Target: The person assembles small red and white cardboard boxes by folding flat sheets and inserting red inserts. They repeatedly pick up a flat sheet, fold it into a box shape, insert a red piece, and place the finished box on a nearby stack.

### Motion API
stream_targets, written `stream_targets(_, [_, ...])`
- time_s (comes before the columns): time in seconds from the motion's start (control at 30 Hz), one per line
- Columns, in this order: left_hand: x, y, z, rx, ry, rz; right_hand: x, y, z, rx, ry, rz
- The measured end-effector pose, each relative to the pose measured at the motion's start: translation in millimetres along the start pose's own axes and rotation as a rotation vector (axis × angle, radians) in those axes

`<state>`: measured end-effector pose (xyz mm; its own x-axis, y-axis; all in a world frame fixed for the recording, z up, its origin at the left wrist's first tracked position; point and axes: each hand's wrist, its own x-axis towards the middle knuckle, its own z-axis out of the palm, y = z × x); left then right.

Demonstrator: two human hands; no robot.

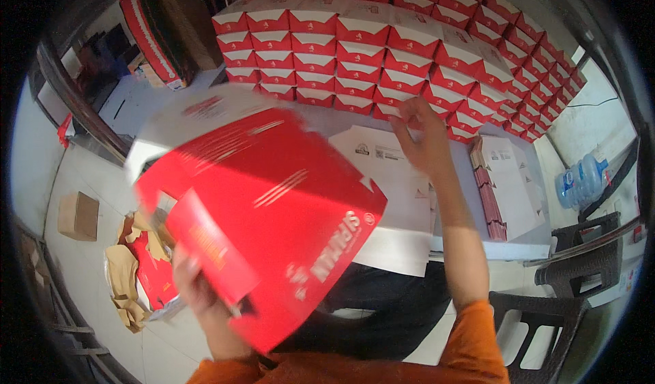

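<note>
My left hand (pixel 198 288) grips a flat red-and-white carton blank (pixel 273 200) by its lower left edge. The blank is tilted up in front of me, its printed red side in view and its far end blurred by motion. My right hand (pixel 421 135) is raised over the table with nothing in it, thumb and fingers apart and partly curled. Below it, white carton blanks (pixel 385 172) lie flat on the table (pixel 314 120), partly covered by the red blank.
Rows of folded red-and-white boxes (pixel 361 50) are stacked at the back. To the right lie stacked blanks (pixel 508 186), a large water bottle (pixel 582 181) and dark stools (pixel 546 316). On the floor at left are a brown box (pixel 78 217) and torn brown wrapping paper (pixel 121 275) around red sheets.
</note>
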<state>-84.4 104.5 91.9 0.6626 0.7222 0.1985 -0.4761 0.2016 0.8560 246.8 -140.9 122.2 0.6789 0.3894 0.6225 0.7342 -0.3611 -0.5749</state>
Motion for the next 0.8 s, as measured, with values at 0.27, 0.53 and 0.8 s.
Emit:
stream_targets(0.27, [-52.5, 42.9, -47.7, -0.107, 0.124, -0.031, 179.9, 83.0, 75.8, -0.148, -0.029, 0.095])
stream_targets(0.53, [-60.6, 31.2, -33.2, -0.128, 0.102, -0.414, -9.1, -45.0, 66.2, 0.210, -0.309, -0.006])
stream_targets(0.8, [-53.4, -41.2, 72.3, 0.254, -0.191, -0.398, -176.7, -137.6, -8.5, 0.045, -0.229, -0.267])
